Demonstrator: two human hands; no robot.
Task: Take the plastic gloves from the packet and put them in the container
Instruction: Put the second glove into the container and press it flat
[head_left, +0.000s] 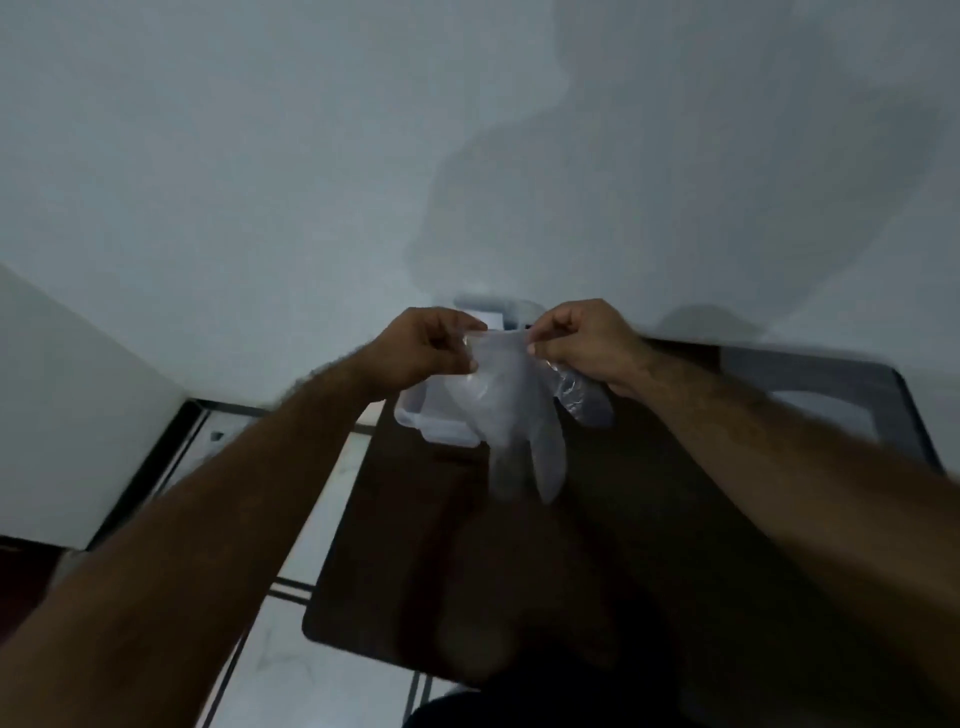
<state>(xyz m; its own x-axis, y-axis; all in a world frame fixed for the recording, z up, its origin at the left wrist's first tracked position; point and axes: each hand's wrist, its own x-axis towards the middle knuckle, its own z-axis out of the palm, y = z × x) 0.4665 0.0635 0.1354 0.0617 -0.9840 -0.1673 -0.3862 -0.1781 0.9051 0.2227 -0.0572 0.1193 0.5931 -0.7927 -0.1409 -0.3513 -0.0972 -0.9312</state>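
Observation:
A thin, clear plastic glove (511, 415) hangs fingers-down between my two hands above the dark table (597, 545). My left hand (423, 345) pinches the glove's cuff at its left side, and my right hand (582, 343) pinches the cuff at its right side. More crumpled clear plastic (582, 400), packet or further gloves, I cannot tell which, bunches under my right palm. Behind and below the glove sits a clear plastic container (415, 415), mostly hidden by the glove and my left hand.
The table stands against a pale wall. A grey flat object (831, 384) lies at the table's far right. A white object (493, 306) shows just behind my hands. Tiled floor (291, 545) lies to the left of the table.

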